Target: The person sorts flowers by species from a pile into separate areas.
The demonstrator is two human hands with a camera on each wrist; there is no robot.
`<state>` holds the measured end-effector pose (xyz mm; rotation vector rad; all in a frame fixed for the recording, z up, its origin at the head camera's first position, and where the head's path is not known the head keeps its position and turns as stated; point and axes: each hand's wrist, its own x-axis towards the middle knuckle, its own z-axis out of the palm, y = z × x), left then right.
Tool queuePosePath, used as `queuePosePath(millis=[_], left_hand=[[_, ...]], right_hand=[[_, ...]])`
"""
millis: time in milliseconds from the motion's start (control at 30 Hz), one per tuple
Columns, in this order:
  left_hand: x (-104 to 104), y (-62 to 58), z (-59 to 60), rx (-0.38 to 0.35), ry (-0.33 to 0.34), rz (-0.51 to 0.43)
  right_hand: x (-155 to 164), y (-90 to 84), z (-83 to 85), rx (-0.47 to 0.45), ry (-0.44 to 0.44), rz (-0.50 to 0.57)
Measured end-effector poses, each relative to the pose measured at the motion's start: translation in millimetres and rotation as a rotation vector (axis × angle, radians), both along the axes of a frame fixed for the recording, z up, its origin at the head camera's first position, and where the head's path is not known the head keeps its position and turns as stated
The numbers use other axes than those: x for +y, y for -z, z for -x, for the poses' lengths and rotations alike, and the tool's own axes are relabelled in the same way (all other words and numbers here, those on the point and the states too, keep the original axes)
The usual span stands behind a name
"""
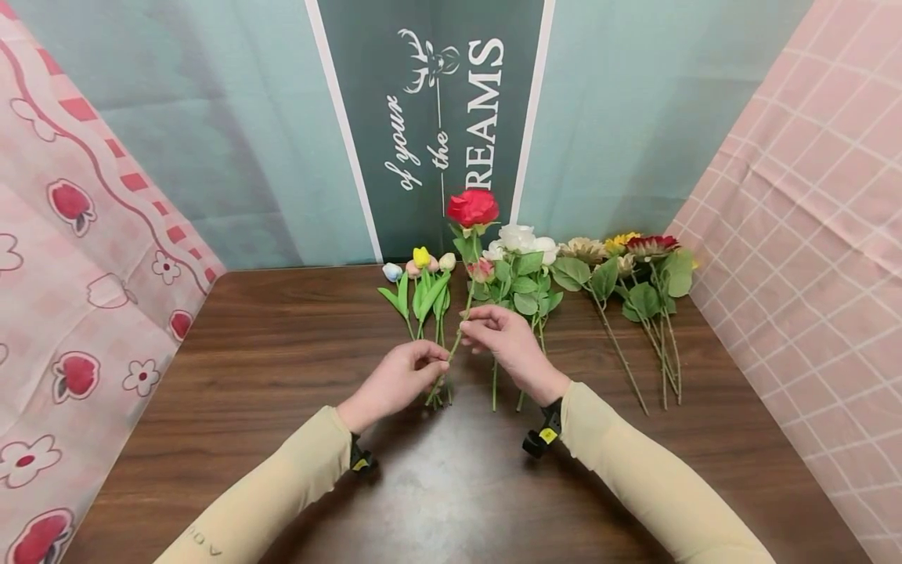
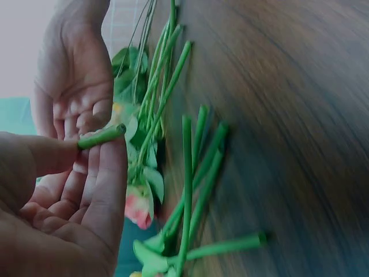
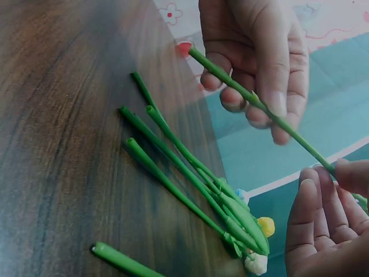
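A red rose [image 1: 473, 208] on a long green stem is held up over the table, bloom at the top and stem slanting down to the left. My left hand [image 1: 395, 381] pinches its lower stem between thumb and fingers; the cut stem end [image 2: 104, 137] pokes out past the thumb in the left wrist view. Higher up the stem, my right hand [image 1: 510, 345] pinches it with thumb and fingertips. Behind the left hand lie several tulips [image 1: 421, 294] in yellow, pink, white and blue, their green stems [image 3: 173, 156] pointing toward me.
White roses [image 1: 517, 237] and a pinkish rose [image 1: 481, 270] lie behind the right hand. Farther right are long-stemmed flowers, among them a dark red one [image 1: 651, 247] and a yellow one [image 1: 620, 241]. Patterned cloths hang around the wooden table [image 1: 247, 352] at the back and both sides.
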<state>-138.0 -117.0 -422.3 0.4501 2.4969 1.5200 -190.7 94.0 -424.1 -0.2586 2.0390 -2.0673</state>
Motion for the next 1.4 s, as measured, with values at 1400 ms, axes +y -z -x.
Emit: queuePosePath(millis=[1400], left_hand=[[70.5, 18.6, 19.4, 0.642, 0.391, 0.766]], right_hand=[[122.6, 23.0, 46.8, 0.123, 0.029, -0.717]])
